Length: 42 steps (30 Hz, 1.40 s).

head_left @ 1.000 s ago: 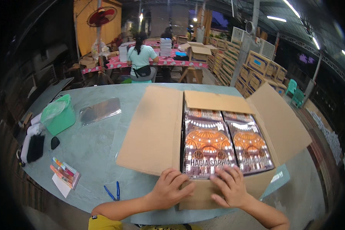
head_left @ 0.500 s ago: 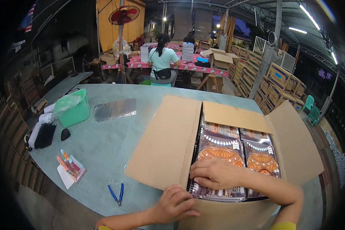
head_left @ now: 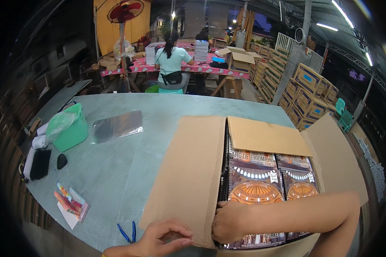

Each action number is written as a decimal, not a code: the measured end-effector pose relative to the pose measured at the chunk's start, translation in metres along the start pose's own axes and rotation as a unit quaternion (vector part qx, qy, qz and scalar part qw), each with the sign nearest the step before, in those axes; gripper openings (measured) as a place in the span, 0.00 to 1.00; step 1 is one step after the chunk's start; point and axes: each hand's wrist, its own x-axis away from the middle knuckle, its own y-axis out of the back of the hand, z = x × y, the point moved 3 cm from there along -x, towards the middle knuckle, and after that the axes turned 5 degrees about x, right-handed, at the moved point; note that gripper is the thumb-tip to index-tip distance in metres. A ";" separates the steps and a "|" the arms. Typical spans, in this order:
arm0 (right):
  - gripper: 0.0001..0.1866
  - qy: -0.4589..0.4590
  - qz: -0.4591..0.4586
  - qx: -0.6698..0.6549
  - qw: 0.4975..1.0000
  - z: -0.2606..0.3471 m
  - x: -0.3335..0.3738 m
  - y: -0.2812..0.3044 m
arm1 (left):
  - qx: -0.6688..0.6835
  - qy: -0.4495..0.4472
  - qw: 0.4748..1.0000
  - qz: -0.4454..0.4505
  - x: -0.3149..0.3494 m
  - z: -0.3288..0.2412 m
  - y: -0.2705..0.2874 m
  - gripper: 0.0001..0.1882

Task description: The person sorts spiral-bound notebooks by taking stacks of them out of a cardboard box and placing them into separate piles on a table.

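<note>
An open cardboard box (head_left: 180,167) stands in front of me with its flaps folded outward. Inside lie two stacks of spiral-bound notebooks, a left notebook (head_left: 256,177) and a right notebook (head_left: 300,182) on top, with orange dome pictures on glossy covers. My right hand (head_left: 232,220) reaches across both stacks to the box's left inner side, beside the spiral edge. Its fingers curl downward, and their tips are hidden. My left hand (head_left: 165,237) is at the near corner of the left flap, thumb and fingers curved but apart, holding nothing.
Blue-handled pliers (head_left: 128,233) lie left of my left hand. Farther left are pens (head_left: 70,201), a black brush (head_left: 40,163), a green bin (head_left: 68,128) and clear plastic sleeves (head_left: 118,126). A person (head_left: 171,64) sits at a pink-covered table; stacked cartons (head_left: 306,96) stand right.
My right hand has moved from the left notebook's cover down to the box's left inner edge. My left hand has shifted left and lower. The whole view has tilted slightly.
</note>
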 end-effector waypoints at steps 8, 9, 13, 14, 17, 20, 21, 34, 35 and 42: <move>0.19 0.041 0.176 -0.023 0.983 -0.017 -0.019 0.007 | 0.083 -0.041 0.995 -0.033 0.005 -0.012 0.023 0.11; 0.19 0.069 0.215 -0.048 0.973 -0.023 -0.021 0.013 | 0.044 -0.026 0.998 -0.026 0.002 -0.012 0.026 0.11; 0.21 0.105 0.167 -0.025 0.980 -0.024 -0.018 0.006 | -0.056 -0.012 0.998 -0.032 0.009 -0.003 0.043 0.10; 0.22 0.083 0.159 -0.018 0.984 -0.020 -0.012 0.009 | -0.069 -0.021 0.997 -0.037 0.013 0.000 0.049 0.09; 0.19 0.030 0.146 -0.045 0.988 -0.019 -0.015 0.010 | 0.020 -0.033 0.995 -0.092 0.024 0.010 0.068 0.08; 0.24 -0.034 0.122 -0.031 0.991 -0.022 -0.024 -0.002 | 0.042 -0.036 0.992 -0.117 0.022 0.004 0.066 0.07; 0.24 -0.031 0.122 -0.013 0.992 -0.022 -0.023 0.000 | 0.042 -0.022 0.992 -0.116 0.021 0.004 0.066 0.07; 0.20 -0.130 -0.088 0.004 0.988 -0.011 0.010 0.009 | -0.038 0.004 0.987 -0.154 0.024 -0.007 0.083 0.06; 0.20 -0.125 -0.111 -0.012 0.986 -0.012 0.016 0.009 | -0.040 -0.003 0.987 -0.155 0.026 -0.008 0.081 0.06; 0.19 -0.127 -0.080 -0.049 0.987 -0.017 0.034 0.027 | -0.134 0.010 0.981 -0.139 0.021 -0.033 0.081 0.06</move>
